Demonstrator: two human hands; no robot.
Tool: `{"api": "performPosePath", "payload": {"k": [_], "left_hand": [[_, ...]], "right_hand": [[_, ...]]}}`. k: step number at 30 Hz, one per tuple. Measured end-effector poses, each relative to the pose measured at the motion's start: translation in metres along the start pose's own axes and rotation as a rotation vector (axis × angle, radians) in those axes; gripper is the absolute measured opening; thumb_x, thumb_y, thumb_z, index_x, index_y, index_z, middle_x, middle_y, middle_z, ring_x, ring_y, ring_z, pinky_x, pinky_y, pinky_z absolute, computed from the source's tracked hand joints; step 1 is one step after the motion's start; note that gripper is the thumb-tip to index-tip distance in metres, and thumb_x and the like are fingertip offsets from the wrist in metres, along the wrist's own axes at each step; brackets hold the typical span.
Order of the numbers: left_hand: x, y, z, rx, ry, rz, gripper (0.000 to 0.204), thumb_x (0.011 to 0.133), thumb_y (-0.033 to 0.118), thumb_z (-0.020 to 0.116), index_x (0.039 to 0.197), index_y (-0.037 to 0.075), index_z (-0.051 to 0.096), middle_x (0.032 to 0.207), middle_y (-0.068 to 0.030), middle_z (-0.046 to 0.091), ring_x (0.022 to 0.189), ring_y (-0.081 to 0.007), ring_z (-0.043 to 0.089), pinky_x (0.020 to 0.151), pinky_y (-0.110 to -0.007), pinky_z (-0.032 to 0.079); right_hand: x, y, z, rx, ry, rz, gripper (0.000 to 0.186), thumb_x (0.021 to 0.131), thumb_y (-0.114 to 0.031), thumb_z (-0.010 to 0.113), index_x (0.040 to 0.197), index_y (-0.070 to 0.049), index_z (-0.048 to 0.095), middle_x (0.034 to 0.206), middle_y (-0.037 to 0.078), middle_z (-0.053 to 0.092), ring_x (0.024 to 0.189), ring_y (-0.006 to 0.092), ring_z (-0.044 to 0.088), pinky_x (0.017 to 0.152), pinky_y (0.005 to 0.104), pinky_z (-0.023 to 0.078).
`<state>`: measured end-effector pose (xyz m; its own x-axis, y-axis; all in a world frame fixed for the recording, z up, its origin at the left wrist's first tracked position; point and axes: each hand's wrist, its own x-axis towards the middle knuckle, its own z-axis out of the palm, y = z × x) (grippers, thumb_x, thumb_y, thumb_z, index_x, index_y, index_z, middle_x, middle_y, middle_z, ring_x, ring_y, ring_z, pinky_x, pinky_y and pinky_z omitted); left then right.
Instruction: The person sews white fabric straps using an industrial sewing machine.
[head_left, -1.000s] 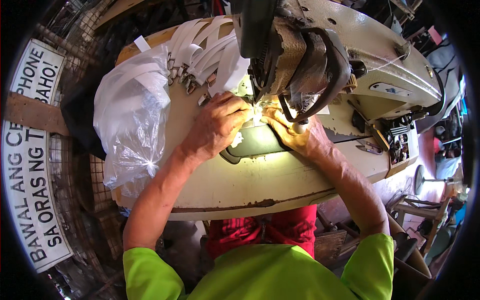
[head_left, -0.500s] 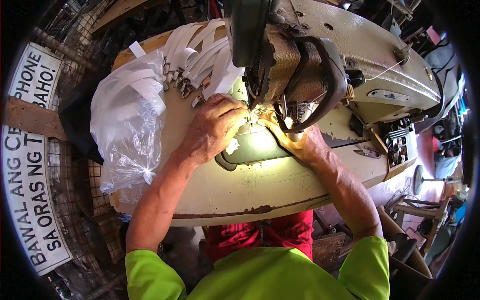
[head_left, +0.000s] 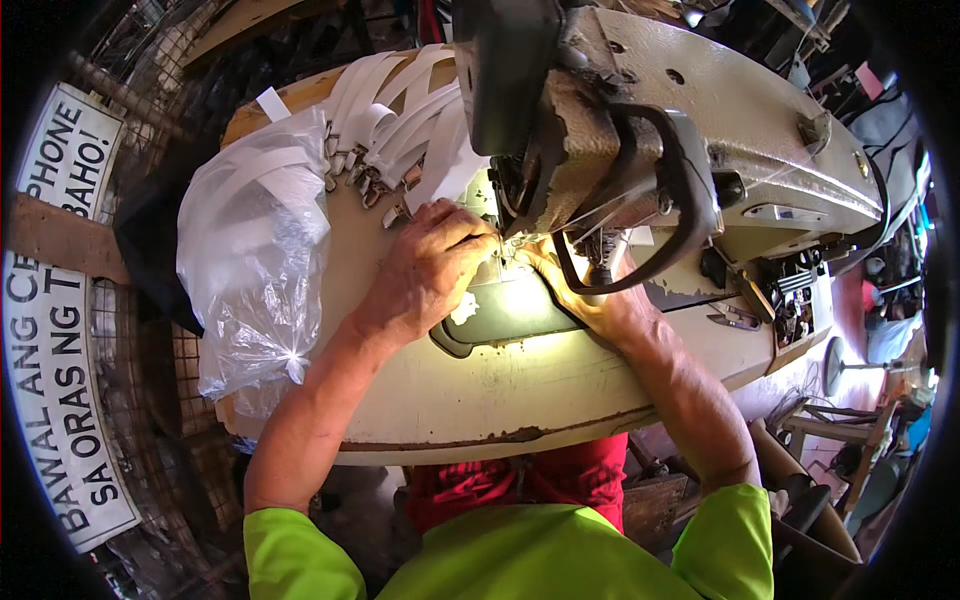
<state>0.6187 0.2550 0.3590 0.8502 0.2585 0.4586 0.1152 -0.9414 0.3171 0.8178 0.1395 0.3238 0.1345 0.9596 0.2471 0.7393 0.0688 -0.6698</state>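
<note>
Both hands work at the lit needle area of a sewing machine (head_left: 640, 130). My left hand (head_left: 425, 270) is closed just left of the needle, fingertips pressed together; what is between them is too small and glared to make out. Beyond it lie white straps (head_left: 395, 120) with metal clasps (head_left: 372, 188). My right hand (head_left: 600, 305) is right of the needle, partly hidden by the machine's dark guard; its fingertips are lost in glare and behind the machine. Both wrists are over the table's front part (head_left: 520, 400), beside the greenish machine plate (head_left: 510, 305).
A translucent bag (head_left: 250, 260) of white material lies on the left. At the right are scissors (head_left: 732, 320) and a tray of small metal parts (head_left: 795, 315). A wire grid (head_left: 165, 130) and a sign board (head_left: 65, 400) stand left; a fan (head_left: 835, 370) stands beyond the table.
The whole view has shifted slightly, so the machine and table sit lower in the picture. Both hands remain at the needle, with little visible change in their grip.
</note>
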Motion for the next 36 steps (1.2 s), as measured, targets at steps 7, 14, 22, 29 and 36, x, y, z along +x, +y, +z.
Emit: {"api": "performPosePath", "payload": {"k": [7, 14, 22, 29, 36], "left_hand": [[-0.004, -0.009, 0.014, 0.011, 0.074, 0.040, 0.022, 0.075, 0.001, 0.062, 0.097, -0.001, 0.066, 0.097, -0.0120, 0.063, 0.098, -0.0298, 0.058, 0.093, -0.039, 0.045], [-0.008, -0.009, 0.010, -0.012, 0.131, 0.020, 0.020, 0.071, -0.001, 0.065, 0.092, 0.000, 0.068, 0.092, -0.0131, 0.064, 0.093, -0.0299, 0.060, 0.089, -0.039, 0.049], [-0.004, -0.004, 0.015, -0.011, 0.139, -0.008, 0.018, 0.075, 0.001, 0.060, 0.092, 0.001, 0.067, 0.092, -0.0096, 0.064, 0.093, -0.0278, 0.059, 0.089, -0.038, 0.046], [-0.003, -0.005, 0.015, -0.005, 0.160, -0.002, 0.019, 0.074, 0.000, 0.059, 0.092, 0.001, 0.067, 0.092, -0.0095, 0.065, 0.092, -0.0267, 0.059, 0.091, -0.037, 0.046], [-0.006, -0.003, 0.014, 0.021, 0.148, 0.021, 0.022, 0.067, 0.000, 0.067, 0.089, 0.002, 0.067, 0.092, -0.0083, 0.063, 0.091, -0.0265, 0.059, 0.087, -0.036, 0.049]], "right_hand": [[0.002, -0.018, -0.016, -0.242, 0.177, -0.405, 0.016, 0.068, -0.007, 0.067, 0.081, -0.004, 0.060, 0.077, 0.012, 0.060, 0.082, 0.0321, 0.057, 0.075, 0.0459, 0.045], [-0.090, 0.004, -0.097, -0.632, 0.605, -0.089, 0.036, 0.080, -0.006, 0.072, 0.115, -0.005, 0.066, 0.126, 0.014, 0.059, 0.119, 0.0309, 0.054, 0.099, 0.0430, 0.042], [-0.142, 0.049, -0.109, -0.696, 0.799, 0.204, 0.049, 0.093, -0.012, 0.059, 0.138, -0.002, 0.043, 0.142, 0.018, 0.046, 0.132, 0.0367, 0.042, 0.108, 0.0450, 0.034], [-0.144, 0.051, -0.115, -0.759, 0.766, 0.205, 0.026, 0.092, -0.010, 0.059, 0.114, 0.002, 0.065, 0.121, 0.016, 0.063, 0.114, 0.0310, 0.058, 0.100, 0.0407, 0.041], [-0.144, 0.052, -0.114, -0.780, 0.789, 0.181, 0.024, 0.091, -0.008, 0.060, 0.112, 0.000, 0.067, 0.118, 0.012, 0.065, 0.112, 0.0277, 0.059, 0.098, 0.0390, 0.042]]}}
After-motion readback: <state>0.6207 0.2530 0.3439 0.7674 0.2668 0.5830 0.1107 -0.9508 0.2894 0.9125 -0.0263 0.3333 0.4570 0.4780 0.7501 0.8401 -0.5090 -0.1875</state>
